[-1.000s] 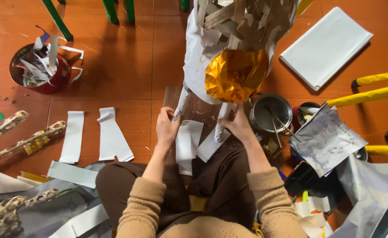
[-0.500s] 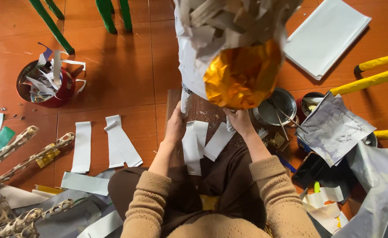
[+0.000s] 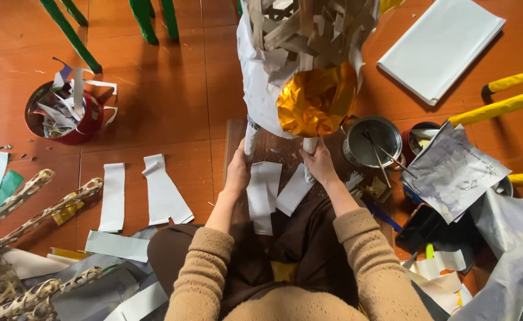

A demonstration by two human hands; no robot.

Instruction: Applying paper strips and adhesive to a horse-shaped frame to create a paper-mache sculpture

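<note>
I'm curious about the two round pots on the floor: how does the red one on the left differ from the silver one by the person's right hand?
The red pot is stuffed with paper scraps; the silver pot holds only thin sticks. The red pot stands far from both hands; the silver pot sits close beside the right hand. Both are round, open-topped and upright on the floor.

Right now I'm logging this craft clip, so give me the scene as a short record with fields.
Left hand: grips a white paper-wrapped leg of the paper-covered figure
Right hand: grips the other leg
Figure detail: crumpled gold foil
Under hands: wooden board, white paper strips
Nearby: metal pot, red bucket of scraps
</note>
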